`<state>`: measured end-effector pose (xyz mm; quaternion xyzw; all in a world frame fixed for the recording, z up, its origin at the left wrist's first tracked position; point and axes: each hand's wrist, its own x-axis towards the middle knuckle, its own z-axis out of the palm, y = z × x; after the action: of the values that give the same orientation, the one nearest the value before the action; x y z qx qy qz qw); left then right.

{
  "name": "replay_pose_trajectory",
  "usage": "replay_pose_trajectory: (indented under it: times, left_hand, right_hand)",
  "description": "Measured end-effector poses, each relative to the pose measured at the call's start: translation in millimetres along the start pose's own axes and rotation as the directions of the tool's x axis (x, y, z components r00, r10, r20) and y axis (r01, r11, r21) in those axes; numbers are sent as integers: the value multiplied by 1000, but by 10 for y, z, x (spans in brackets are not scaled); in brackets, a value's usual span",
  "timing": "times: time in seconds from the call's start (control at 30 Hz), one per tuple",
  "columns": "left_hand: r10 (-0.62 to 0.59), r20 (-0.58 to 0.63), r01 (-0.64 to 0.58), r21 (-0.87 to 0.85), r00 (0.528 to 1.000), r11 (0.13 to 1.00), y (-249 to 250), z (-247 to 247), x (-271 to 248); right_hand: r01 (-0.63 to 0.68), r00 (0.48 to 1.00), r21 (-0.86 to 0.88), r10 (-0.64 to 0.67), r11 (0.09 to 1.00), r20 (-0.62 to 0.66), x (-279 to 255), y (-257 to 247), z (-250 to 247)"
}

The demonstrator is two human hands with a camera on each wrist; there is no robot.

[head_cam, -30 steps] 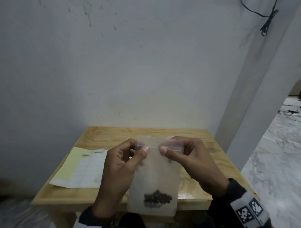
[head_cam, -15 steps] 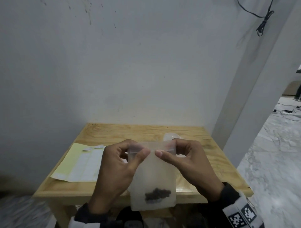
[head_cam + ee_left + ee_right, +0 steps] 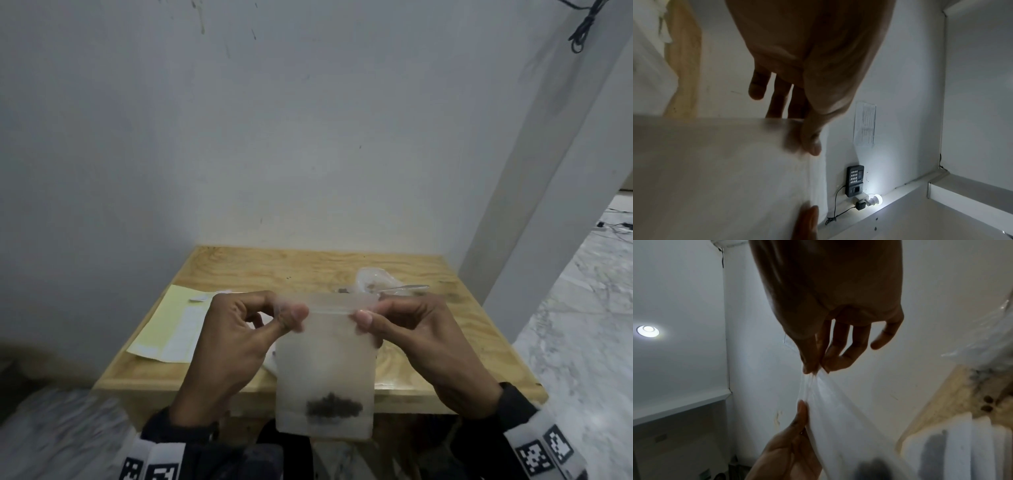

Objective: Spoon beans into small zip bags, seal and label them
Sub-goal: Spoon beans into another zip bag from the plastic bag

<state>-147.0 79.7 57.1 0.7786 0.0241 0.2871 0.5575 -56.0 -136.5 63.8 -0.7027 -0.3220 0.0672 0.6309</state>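
A frosted zip bag [image 3: 323, 363] hangs upright in front of the table's near edge, with a small heap of dark beans [image 3: 334, 407] at its bottom. My left hand [image 3: 291, 317] pinches the left end of its zip strip between thumb and forefinger. My right hand [image 3: 364, 313] pinches the right end the same way. In the left wrist view the bag [image 3: 725, 170] fills the lower left, my thumb on its top edge. In the right wrist view the bag [image 3: 830, 404] stretches from my pinching fingertips [image 3: 812, 368]. A sheet of white labels [image 3: 181, 329] on yellow backing lies at the table's left.
The wooden table [image 3: 308, 267] stands against a white wall. At its back right lie a crumpled clear plastic bag [image 3: 373, 279], a spoon [image 3: 404, 289] and a few loose beans [image 3: 342, 291]. A white pillar [image 3: 534, 222] rises at the right, with marble floor beyond.
My thumbs, close together near the middle of the zip strip a second ago, have moved apart to its two ends. The bag has stayed upright.
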Motion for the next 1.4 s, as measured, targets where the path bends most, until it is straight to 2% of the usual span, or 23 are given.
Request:
replay_pose_trajectory:
  times: [0.07,0.3,0.47,0.57,0.63,0.73,0.8,0.9,1.0,1.17,1.3,1.4]
  left_hand:
    - [-34,20,34,-3,999,999,-55,3,-37]
    - [-232,91,246,-190,968,950,-194,52,-216]
    - [-366,-81,331,-280,927,901,-398,146,-299]
    - [-432,-88,384,-327,898,864,-468,172,-305]
    - [-451,-99,396,-340,887,853,-494,186,-301]
    - [-445,-192,376,-311,875,873,-517,171,-244]
    - [-425,-253,369,-243,869,897,-530,127,-178]
    - [-360,-309,366,-41,880,930,-547,45,-82]
    - [-301,-356,383,187,885,905,-638,-5,7]
    - [-283,-415,472,480,865,739,-980,-58,156]
    - [-200,-417,446,658,887,606,-1077,-65,135]
    - [-213,-403,453,727,890,517,-1118,-80,49]
  right_hand:
    - [-2,1000,4,2,1000,-9,-19,39,19]
    - [-89,996,57,91,994,-22,-73,309,114]
    - [-184,983,76,185,980,-13,-98,499,246]
    - [-199,979,85,202,976,-24,-50,535,268]
    - [-213,977,43,214,976,-16,50,532,267]
    - [-264,964,-62,266,962,22,306,498,299]
    - [-277,958,-113,283,954,44,526,490,333]
    - [-273,954,-214,293,938,66,884,535,424]
    - [-266,952,-319,301,910,62,1183,642,549]
    - [-305,926,-436,370,847,71,1432,910,733]
    - [-279,916,-557,391,782,90,1418,1049,754]
    - [-301,893,-565,435,768,115,1372,1046,663]
